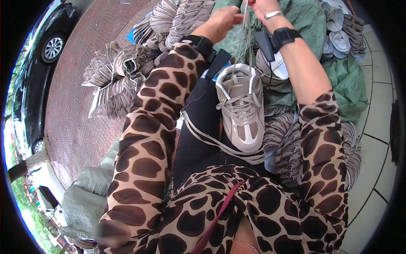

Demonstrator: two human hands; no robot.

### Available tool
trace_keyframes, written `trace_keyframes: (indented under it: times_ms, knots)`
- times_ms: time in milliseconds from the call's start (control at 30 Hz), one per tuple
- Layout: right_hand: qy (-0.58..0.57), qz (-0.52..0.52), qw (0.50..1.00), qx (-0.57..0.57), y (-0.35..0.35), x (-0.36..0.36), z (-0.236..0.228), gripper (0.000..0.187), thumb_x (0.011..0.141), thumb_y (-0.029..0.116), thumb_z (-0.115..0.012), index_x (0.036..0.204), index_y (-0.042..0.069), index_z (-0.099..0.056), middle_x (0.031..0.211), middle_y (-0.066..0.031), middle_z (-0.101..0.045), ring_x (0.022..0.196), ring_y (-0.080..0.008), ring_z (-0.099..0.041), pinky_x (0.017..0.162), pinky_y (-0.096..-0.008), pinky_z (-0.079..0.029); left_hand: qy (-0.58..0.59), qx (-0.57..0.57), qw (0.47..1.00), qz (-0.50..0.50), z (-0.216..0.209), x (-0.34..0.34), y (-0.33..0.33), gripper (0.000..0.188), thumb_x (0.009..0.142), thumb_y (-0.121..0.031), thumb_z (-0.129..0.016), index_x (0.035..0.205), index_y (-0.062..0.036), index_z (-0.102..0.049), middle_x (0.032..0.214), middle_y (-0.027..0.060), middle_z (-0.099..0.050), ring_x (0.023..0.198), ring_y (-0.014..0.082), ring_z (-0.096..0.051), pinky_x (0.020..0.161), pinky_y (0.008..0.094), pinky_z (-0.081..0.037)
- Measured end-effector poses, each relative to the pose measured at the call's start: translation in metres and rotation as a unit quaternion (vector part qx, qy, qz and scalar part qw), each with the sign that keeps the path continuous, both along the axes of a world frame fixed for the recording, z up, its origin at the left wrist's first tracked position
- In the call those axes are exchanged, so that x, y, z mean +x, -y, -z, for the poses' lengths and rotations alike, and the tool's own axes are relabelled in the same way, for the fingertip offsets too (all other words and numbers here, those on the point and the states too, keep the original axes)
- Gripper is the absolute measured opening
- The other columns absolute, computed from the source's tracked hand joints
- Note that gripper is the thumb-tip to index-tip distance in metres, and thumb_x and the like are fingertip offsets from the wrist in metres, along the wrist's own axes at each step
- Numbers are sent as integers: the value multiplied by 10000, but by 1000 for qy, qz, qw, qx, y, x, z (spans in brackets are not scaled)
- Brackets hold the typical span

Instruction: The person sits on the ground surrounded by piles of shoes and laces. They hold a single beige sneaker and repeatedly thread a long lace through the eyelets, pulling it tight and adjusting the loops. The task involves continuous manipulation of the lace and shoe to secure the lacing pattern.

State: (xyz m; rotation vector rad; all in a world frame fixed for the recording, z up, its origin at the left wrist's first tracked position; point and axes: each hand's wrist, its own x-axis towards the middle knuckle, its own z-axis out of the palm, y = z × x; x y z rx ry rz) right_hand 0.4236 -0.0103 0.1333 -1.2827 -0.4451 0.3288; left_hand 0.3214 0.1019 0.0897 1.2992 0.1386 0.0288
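A beige-grey sneaker point(243, 108) rests over my lap, toe toward me, with laces threaded across its front. From its opening, pale lace strands point(246, 40) stretch up to my hands. My right hand point(265, 9) is closed on the lace at the top edge of the picture, where part of the hand is cut off. Just left of the strands is my left hand point(226, 20), its fingers loosely extended toward them; whether they touch the lace I cannot tell. More pale laces point(203, 134) lie looped across my dark trousers below the sneaker.
Bundles of stacked beige shoe uppers point(120, 70) lie on the red brick paving at left. More stacked uppers point(287, 146) are at right, beside green woven sacking point(344, 86). Grey-green sacking point(86, 197) sits at lower left, and a dark car point(40, 72) stands beyond the paving.
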Motion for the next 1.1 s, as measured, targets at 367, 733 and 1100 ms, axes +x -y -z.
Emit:
trace_keyframes:
  times_ms: [367,733,1100]
  knots:
    - [-131,43,990,45,106,-92,-70,251,1016,189,-519,1161,1,-598,886,0,-568,658,-92,-510,626,-226,-447,-25,-181,983,17,-29,-85,-21,231,1009,-220,-536,1073,-13,-617,670,-66,-419,640,54,-421,660,230,-423]
    - [50,-98,960,-259,188,-199,-43,388,917,62,-498,1305,42,-513,726,28,-581,622,-35,-481,603,-182,-389,-237,-111,965,-2,-14,-258,-47,185,997,-203,-557,1099,-52,-586,759,-27,-502,547,44,-407,473,200,-386]
    - [137,-136,922,-335,140,-213,12,511,794,-3,-519,1290,113,-491,549,-14,-507,514,-96,-520,518,-279,-415,-46,439,892,96,-11,-172,56,252,793,-221,-711,978,-51,-729,740,77,-692,697,132,-642,671,297,-499]
